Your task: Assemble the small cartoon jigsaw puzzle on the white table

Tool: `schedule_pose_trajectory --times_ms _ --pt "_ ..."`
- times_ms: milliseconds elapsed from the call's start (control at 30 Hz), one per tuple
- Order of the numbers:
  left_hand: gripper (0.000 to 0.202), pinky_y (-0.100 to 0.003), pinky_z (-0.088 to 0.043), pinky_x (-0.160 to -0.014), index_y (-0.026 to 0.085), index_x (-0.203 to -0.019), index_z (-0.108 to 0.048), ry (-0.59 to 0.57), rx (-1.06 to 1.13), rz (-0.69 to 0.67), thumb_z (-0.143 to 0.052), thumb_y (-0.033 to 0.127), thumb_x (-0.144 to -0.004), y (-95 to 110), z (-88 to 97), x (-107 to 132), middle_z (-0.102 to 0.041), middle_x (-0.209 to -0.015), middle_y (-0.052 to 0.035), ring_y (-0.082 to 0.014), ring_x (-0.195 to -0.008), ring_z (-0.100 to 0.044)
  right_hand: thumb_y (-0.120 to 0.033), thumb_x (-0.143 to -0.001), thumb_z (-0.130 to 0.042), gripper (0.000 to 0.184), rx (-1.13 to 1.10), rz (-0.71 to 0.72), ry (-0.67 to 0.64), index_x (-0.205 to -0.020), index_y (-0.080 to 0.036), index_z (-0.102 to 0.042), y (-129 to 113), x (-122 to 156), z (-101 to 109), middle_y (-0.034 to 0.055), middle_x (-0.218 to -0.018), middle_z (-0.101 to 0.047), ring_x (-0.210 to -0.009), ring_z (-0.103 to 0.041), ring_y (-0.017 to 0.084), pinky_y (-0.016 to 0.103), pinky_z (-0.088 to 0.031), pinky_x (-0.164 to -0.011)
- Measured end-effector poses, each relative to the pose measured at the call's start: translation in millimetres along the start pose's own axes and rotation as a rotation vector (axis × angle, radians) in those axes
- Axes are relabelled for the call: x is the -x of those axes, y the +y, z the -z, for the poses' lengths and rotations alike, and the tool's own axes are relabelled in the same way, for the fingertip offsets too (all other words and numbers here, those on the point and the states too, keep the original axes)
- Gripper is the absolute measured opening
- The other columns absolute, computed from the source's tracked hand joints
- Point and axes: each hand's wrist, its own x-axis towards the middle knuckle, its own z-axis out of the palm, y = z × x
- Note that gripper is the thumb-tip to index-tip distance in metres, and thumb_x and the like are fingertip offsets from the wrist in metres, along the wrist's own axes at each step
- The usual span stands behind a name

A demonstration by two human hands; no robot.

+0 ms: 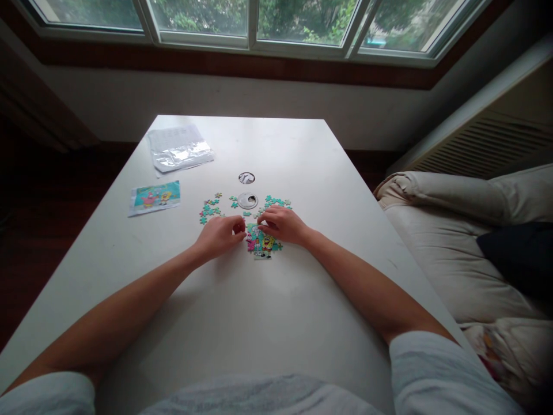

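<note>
The part-built puzzle [262, 245] lies near the middle of the table [242, 311]. The left hand [220, 235], fingers curled, touches its left side. The right hand [280, 223] presses bent fingers on its top. I cannot tell if either pinches a piece. Loose pieces [209, 208] lie just beyond, and a picture card [155, 197] lies toward the left edge.

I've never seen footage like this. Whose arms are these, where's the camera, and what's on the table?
No machine here: these are a person's bare arms, filmed by a camera worn on the head, looking down. On the white table lies a partly built jigsaw puzzle, with loose pieces just beyond it. The left hand and right hand rest at its far edge; whether either pinches a piece is too small to tell. Farther left lie a picture card and a plastic bag.
</note>
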Motion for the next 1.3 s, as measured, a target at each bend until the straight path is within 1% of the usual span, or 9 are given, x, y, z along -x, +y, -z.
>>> schedule_pose_trajectory --times_ms 200,500,767,833,933,1033,1100,1200,1300 --pt "0.016 -0.028 -0.035 -0.062 0.024 -0.083 -0.069 -0.01 -0.05 -0.004 -0.06 0.036 -0.088 6 -6.8 2 -0.075 -0.081 0.0005 -0.0167 -0.069 -0.063 -0.037 -0.099 -0.059 0.019 0.006 -0.003 -0.004 -0.096 -0.021 -0.069 0 0 1 0.0022 -0.075 -0.061 -0.077 -0.054 0.019 0.03 -0.039 -0.076" --pt "0.017 -0.03 -0.031 -0.064 0.023 -0.082 -0.065 0.008 -0.186 -0.016 -0.057 0.035 -0.092 9 -8.7 3 -0.072 -0.076 0.0002 -0.0178 -0.068 -0.062 -0.038 -0.099 -0.058 0.019 0.001 0.001 -0.001 -0.097 -0.021 -0.068 2 1 -1 0.002 -0.075 -0.061 -0.078 -0.054 0.019 0.031 -0.039 -0.077" --pt "0.016 -0.03 -0.031 -0.063 0.024 -0.086 -0.066 0.022 -0.238 -0.035 -0.058 0.035 -0.093 10 -8.5 5 -0.07 -0.074 -0.0002 -0.0193 -0.069 -0.062 -0.037 -0.098 -0.059 0.019 0.001 0.006 0.002 -0.097 -0.021 -0.068 1 1 0 0.0021 -0.076 -0.061 -0.077 -0.054 0.018 0.03 -0.039 -0.078" --pt "0.014 -0.03 -0.034 -0.065 0.024 -0.085 -0.066 0.007 -0.21 -0.086 -0.059 0.033 -0.093 8 -4.7 5 -0.07 -0.075 0.0003 -0.0185 -0.071 -0.062 -0.038 -0.098 -0.059 0.019 0.001 0.004 0.002 -0.097 -0.021 -0.068 1 1 0 0.0022 -0.076 -0.061 -0.077 -0.053 0.018 0.03 -0.039 -0.077" --pt "0.01 -0.029 -0.038 -0.07 0.023 -0.087 -0.066 -0.03 -0.176 -0.236 -0.06 0.028 -0.094 3 2.5 3 -0.071 -0.083 0.0007 -0.0177 -0.077 -0.063 -0.038 -0.099 -0.059 0.02 0.002 0.003 0.001 -0.097 -0.021 -0.069 1 1 0 0.0022 -0.076 -0.061 -0.077 -0.054 0.018 0.03 -0.039 -0.077" --pt "0.009 -0.031 -0.041 -0.075 0.023 -0.092 -0.067 -0.071 -0.251 -0.389 -0.061 0.029 -0.095 -1 6.5 3 -0.071 -0.091 -0.001 -0.0191 -0.085 -0.064 -0.038 -0.099 -0.059 0.02 0.006 0.008 -0.005 -0.098 -0.021 -0.069 1 1 0 0.0021 -0.076 -0.061 -0.078 -0.054 0.018 0.03 -0.039 -0.076" --pt "0.009 -0.032 -0.041 -0.077 0.023 -0.095 -0.067 -0.088 -0.332 -0.463 -0.06 0.03 -0.096 -3 6.1 2 -0.069 -0.096 -0.0025 -0.0206 -0.089 -0.064 -0.038 -0.099 -0.059 0.019 0.009 0.009 -0.003 -0.097 -0.021 -0.069 1 1 0 0.0022 -0.076 -0.061 -0.078 -0.054 0.018 0.031 -0.039 -0.076" --pt "0.01 -0.033 -0.042 -0.079 0.023 -0.098 -0.066 -0.106 -0.39 -0.529 -0.059 0.03 -0.097 -5 3.8 2 -0.068 -0.099 -0.0035 -0.0209 -0.093 -0.063 -0.038 -0.098 -0.059 0.02 0.012 0.006 0.005 -0.097 -0.021 -0.069 1 1 0 0.0023 -0.076 -0.061 -0.078 -0.054 0.019 0.03 -0.039 -0.076" --pt "0.012 -0.033 -0.044 -0.08 0.023 -0.1 -0.066 -0.115 -0.38 -0.56 -0.057 0.03 -0.099 -6 2.9 1 -0.067 -0.1 -0.0035 -0.0198 -0.093 -0.063 -0.037 -0.099 -0.058 0.019 0.007 -0.004 -0.002 -0.098 -0.021 -0.069 0 1 0 0.0021 -0.076 -0.061 -0.078 -0.054 0.018 0.03 -0.039 -0.076"
